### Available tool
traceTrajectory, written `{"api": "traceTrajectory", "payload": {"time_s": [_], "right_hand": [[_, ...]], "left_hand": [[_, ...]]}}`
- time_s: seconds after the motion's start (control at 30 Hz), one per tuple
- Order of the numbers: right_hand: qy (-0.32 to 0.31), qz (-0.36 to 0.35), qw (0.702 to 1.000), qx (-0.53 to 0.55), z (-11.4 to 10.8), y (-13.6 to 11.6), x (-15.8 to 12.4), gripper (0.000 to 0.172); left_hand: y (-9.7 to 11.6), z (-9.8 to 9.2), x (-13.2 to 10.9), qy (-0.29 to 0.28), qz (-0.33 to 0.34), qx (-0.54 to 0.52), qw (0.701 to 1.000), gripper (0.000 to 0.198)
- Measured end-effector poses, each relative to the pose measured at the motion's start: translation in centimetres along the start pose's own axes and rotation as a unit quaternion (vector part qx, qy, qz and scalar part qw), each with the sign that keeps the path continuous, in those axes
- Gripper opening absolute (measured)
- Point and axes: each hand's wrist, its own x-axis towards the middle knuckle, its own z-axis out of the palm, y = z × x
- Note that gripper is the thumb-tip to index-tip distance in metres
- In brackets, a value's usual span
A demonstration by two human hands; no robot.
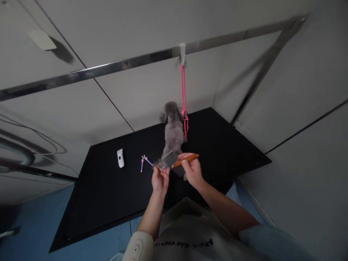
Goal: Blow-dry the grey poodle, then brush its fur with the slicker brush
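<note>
A small grey curly-coated dog (174, 136) stands on a black table, facing away from me. My left hand (161, 180) is turned palm up at its rear left, with the fingers closed around fluffy fur that looks like a hind leg. My right hand (192, 168) grips the orange handle of a slicker brush (186, 160). The brush's flat head lies against the fur just above my left fingers. Left of that hand, nail clippers (146, 160) with pink and blue handles lie spread on the table. A white hair clipper (120, 158) lies farther left.
A pink grooming loop (183, 90) hangs from a metal bar (130, 64) beside the dog's right side. The black table (108, 199) backs onto a pale panelled wall (152, 98). A ribbed hose (16, 150) and cables are at the left.
</note>
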Motion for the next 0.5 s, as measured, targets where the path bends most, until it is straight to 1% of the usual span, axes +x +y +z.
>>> {"api": "traceTrajectory", "payload": {"time_s": [0.03, 0.07, 0.1, 0.13, 0.17, 0.2, 0.23, 0.27, 0.3, 0.33, 0.37, 0.4, 0.43, 0.47, 0.5], "right_hand": [[-0.037, 0.029, 0.999, 0.006, 0.0, 0.0, 0.1, 0.02], [-0.049, 0.055, 0.997, 0.008, -0.1, 0.1, 0.3, 0.021], [-0.027, 0.061, 0.998, 0.002, -0.2, 0.1, 0.6, 0.021], [0.021, 0.044, 0.999, -0.01, -0.4, 0.1, 0.8, 0.022], [0.075, 0.009, 0.997, -0.024, -0.6, 0.0, 1.0, 0.021], [0.103, -0.024, 0.994, -0.037, -0.7, -0.1, 1.1, 0.021], [0.09, -0.042, 0.994, -0.044, -0.7, -0.1, 1.2, 0.02], [0.045, -0.035, 0.997, -0.044, -0.7, -0.2, 1.1, 0.019], [-0.013, -0.007, 0.999, -0.038, -0.6, -0.2, 1.0, 0.018], [-0.058, 0.029, 0.997, -0.03, -0.6, -0.1, 1.0, 0.018], [-0.068, 0.054, 0.996, -0.025, -0.5, -0.1, 1.0, 0.019], [-0.04, 0.057, 0.997, -0.026, -0.5, 0.0, 1.0, 0.019], [0.015, 0.036, 0.999, -0.033, -0.5, 0.1, 1.1, 0.019], [0.069, 0.001, 0.997, -0.041, -0.5, 0.2, 1.1, 0.018], [0.095, -0.032, 0.994, -0.045, -0.6, 0.2, 1.1, 0.017]], "left_hand": [[0.0, 0.0, 0.0, 0.005, 0.0, 0.001, 1.0, 0.021], [0.0, -0.1, 0.0, 0.006, 0.001, 0.001, 1.0, 0.022], [0.1, -0.1, 0.0, 0.004, 0.002, 0.0, 1.0, 0.023], [0.1, -0.2, 0.0, -0.001, 0.003, -0.002, 1.0, 0.023], [0.1, -0.3, 0.0, -0.007, 0.006, -0.002, 1.0, 0.022], [0.1, -0.3, 0.0, -0.013, 0.008, 0.0, 1.0, 0.021], [0.1, -0.4, 0.1, -0.017, 0.009, 0.004, 1.0, 0.02], [0.0, -0.5, 0.1, -0.019, 0.01, 0.009, 1.0, 0.02], [-0.1, -0.5, 0.1, -0.02, 0.012, 0.011, 1.0, 0.02], [-0.2, -0.6, 0.2, -0.021, 0.014, 0.012, 1.0, 0.021], [-0.2, -0.6, 0.2, -0.023, 0.017, 0.01, 1.0, 0.021], [-0.3, -0.7, 0.2, -0.026, 0.019, 0.008, 0.999, 0.021], [-0.4, -0.7, 0.2, -0.029, 0.02, 0.006, 0.999, 0.021], [-0.4, -0.7, 0.3, -0.03, 0.02, 0.004, 0.999, 0.02], [-0.4, -0.8, 0.3, -0.03, 0.017, 0.004, 0.999, 0.02]]}}
